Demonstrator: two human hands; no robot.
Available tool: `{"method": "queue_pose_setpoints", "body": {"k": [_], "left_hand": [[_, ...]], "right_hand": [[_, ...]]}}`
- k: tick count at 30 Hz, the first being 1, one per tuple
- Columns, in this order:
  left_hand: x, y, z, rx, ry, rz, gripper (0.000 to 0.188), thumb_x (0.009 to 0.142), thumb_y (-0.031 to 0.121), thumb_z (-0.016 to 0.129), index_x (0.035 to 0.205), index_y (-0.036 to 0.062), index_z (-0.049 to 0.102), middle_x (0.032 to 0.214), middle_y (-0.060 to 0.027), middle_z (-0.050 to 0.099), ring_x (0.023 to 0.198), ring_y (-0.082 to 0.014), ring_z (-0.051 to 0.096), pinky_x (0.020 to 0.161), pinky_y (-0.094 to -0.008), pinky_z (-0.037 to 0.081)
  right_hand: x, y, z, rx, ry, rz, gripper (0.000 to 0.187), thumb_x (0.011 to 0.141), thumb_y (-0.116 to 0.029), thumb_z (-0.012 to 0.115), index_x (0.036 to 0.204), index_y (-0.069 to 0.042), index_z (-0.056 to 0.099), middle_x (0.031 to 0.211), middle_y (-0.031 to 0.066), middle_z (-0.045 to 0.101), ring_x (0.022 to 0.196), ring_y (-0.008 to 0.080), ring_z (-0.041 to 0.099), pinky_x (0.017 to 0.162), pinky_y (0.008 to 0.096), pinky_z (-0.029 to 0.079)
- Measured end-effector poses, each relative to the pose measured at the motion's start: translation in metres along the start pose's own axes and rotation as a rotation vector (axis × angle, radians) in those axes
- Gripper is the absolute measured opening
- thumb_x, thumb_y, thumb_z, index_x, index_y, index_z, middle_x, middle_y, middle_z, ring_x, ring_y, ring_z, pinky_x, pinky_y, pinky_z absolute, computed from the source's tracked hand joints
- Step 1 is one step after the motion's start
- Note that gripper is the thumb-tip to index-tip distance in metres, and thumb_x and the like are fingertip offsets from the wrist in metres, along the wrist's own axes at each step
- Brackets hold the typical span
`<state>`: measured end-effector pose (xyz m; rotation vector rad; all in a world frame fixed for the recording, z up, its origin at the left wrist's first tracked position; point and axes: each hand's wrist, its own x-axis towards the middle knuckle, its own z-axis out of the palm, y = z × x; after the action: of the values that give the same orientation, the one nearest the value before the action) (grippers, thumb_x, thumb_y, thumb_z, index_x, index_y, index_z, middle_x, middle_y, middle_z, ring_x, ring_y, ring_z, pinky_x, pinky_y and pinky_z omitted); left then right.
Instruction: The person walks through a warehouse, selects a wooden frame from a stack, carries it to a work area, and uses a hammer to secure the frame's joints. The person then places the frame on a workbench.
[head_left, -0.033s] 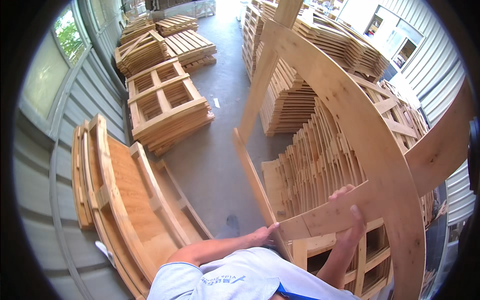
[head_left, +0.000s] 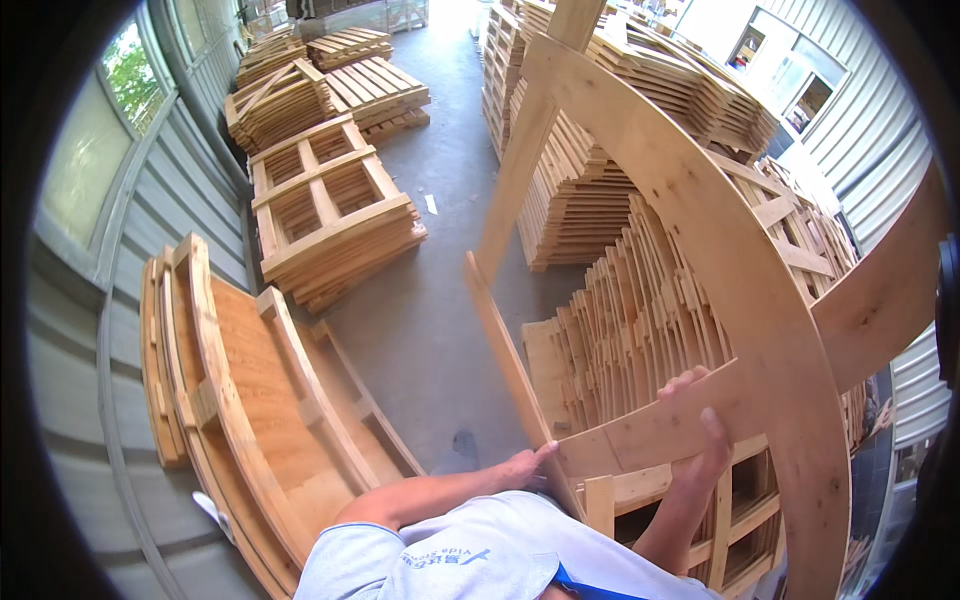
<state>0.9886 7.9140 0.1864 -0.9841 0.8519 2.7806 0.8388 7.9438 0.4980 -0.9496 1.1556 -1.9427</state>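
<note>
A large wooden frame (head_left: 715, 230) made of pale, flat boards stands tilted up in front of me and fills the right half of the view. My right hand (head_left: 705, 445) grips its crosspiece (head_left: 625, 432), with fingertips over the upper edge and the thumb lying on the face. At the frame's left edge, my left hand (head_left: 528, 466) is closed on the side board (head_left: 508, 360), near where that board meets the crosspiece. The left hand's lower fingers are partly hidden.
Behind the frame, several pallet-like wooden pieces (head_left: 635, 310) stand in a leaning row. More stacked frames (head_left: 335, 205) line the left of the grey floor (head_left: 420, 330). Close on my left, plywood panels with battens (head_left: 270, 370) lean by the corrugated wall (head_left: 165, 215).
</note>
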Motion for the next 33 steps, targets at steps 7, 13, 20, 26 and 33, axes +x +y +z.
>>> {"method": "queue_pose_setpoints", "body": {"k": [7, 13, 20, 26, 33], "left_hand": [[0.012, 0.152, -0.048, 0.088, 0.001, 0.013, 0.082, 0.091, 0.061, 0.049, 0.138, -0.0053, 0.040, 0.142, -0.0172, 0.045, 0.132, -0.0325, 0.041, 0.109, -0.0449, 0.034], [0.067, 0.277, -0.112, 0.088, 0.010, 0.053, 0.081, 0.092, 0.060, 0.047, 0.138, -0.0066, 0.038, 0.141, -0.0172, 0.045, 0.131, -0.0323, 0.042, 0.109, -0.0429, 0.034], [0.079, 0.426, -0.161, 0.160, 0.124, 0.055, 0.081, 0.093, 0.061, 0.045, 0.137, -0.0078, 0.040, 0.140, -0.0200, 0.045, 0.130, -0.0330, 0.042, 0.110, -0.0440, 0.033], [0.084, 0.547, -0.221, 0.098, 0.119, 0.095, 0.083, 0.092, 0.062, 0.044, 0.135, -0.0091, 0.042, 0.142, -0.0208, 0.044, 0.131, -0.0333, 0.042, 0.109, -0.0435, 0.035], [0.098, 0.691, -0.312, 0.187, 0.061, 0.049, 0.084, 0.092, 0.063, 0.044, 0.137, -0.0081, 0.040, 0.142, -0.0213, 0.042, 0.131, -0.0354, 0.041, 0.109, -0.0451, 0.035]], "right_hand": [[0.130, 0.039, 0.046, -0.042, -0.003, -0.048, 0.057, 0.080, -0.030, 0.056, 0.124, 0.004, 0.042, 0.100, 0.0160, 0.053, 0.097, 0.0266, 0.053, 0.088, 0.0404, 0.043], [0.263, 0.093, 0.076, -0.052, -0.083, -0.060, 0.055, 0.082, -0.029, 0.055, 0.125, 0.005, 0.045, 0.102, 0.0161, 0.054, 0.097, 0.0270, 0.053, 0.088, 0.0406, 0.043], [0.412, 0.139, 0.123, 0.015, -0.193, -0.023, 0.054, 0.083, -0.025, 0.056, 0.126, 0.005, 0.046, 0.103, 0.0153, 0.054, 0.097, 0.0266, 0.053, 0.089, 0.0409, 0.043], [0.538, 0.206, 0.166, 0.044, -0.183, 0.000, 0.050, 0.081, -0.020, 0.058, 0.123, 0.006, 0.048, 0.103, 0.0177, 0.056, 0.096, 0.0282, 0.055, 0.086, 0.0410, 0.045], [0.657, 0.260, 0.243, 0.059, -0.027, -0.082, 0.049, 0.080, -0.018, 0.055, 0.122, 0.007, 0.050, 0.102, 0.0192, 0.057, 0.094, 0.0284, 0.056, 0.085, 0.0417, 0.046]]}}
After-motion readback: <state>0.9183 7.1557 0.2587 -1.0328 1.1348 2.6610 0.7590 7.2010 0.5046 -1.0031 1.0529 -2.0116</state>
